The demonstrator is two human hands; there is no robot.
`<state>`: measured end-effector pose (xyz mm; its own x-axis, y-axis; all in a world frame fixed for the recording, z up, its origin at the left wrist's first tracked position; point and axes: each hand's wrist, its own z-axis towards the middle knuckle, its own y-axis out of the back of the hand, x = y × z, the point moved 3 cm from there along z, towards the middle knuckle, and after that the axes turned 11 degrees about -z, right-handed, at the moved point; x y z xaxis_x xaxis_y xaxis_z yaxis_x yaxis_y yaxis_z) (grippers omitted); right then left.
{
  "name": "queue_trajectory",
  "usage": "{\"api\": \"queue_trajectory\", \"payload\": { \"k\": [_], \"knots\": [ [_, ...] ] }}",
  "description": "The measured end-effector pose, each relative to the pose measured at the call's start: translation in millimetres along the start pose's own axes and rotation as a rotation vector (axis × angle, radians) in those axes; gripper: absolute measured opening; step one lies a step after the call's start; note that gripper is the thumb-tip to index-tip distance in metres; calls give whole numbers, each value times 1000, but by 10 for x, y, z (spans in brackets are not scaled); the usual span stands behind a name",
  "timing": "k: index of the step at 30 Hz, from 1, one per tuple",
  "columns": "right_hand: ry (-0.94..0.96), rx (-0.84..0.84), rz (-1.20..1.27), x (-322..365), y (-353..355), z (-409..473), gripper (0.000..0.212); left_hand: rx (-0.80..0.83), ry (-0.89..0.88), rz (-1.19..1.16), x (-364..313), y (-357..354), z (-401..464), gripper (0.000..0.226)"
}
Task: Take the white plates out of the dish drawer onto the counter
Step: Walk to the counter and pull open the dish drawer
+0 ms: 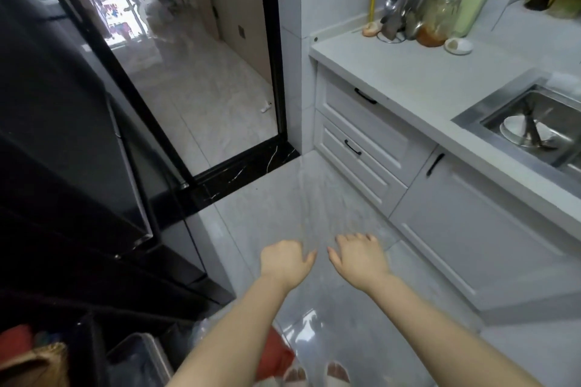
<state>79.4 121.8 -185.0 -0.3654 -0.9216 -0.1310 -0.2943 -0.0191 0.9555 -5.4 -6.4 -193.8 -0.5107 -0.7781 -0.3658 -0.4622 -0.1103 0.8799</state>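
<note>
hands out, drawers shut — plates not yet in sight

both hands held out over the floor, palms down, empty. left hand (284, 262) loosely curled, fingers half bent; right hand (358, 256) flatter, fingers spread a little. nothing gripped by either, nothing touched.

no white plates visible for the task. two stacked drawers in the white cabinet under the counter (418, 82) — upper drawer (361, 116) and lower drawer (358, 163), each with a dark handle, both closed. which one holds the dishes: cannot tell from here. one more cabinet door (478, 229) to the right of them, also closed. a pale dish with utensils lying in the sink (471, 118), but that is no drawer and likely not the target.

counter bare on its near stretch, between the sink and the utensil holder (412, 0) and jar (440, 16) crowded at the back corner. good landing room there.

judged step: the very start — approach, before any drawer is opened. next move calls for a reach forward and right to a drawer handle, a hooked-finger grip on it, then a straight pull outward. hands well apart from the handles now, so a step closer or a lean is probably needed first. the dark fridge (63, 135) on the left leaves a narrow aisle.
</note>
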Motion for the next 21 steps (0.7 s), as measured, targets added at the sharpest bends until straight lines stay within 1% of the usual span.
{"api": "queue_trajectory", "payload": {
  "k": [10,17,21],
  "knots": [
    [7,155,7,245,-400,-43,42,173,-12,36,361,-346,-19,54],
    [37,198,4,279,-527,-64,45,208,-12,35,366,-481,5,53],
    [64,209,18,206,-567,0,43,210,16,53,321,-537,60,55]
  ]
}}
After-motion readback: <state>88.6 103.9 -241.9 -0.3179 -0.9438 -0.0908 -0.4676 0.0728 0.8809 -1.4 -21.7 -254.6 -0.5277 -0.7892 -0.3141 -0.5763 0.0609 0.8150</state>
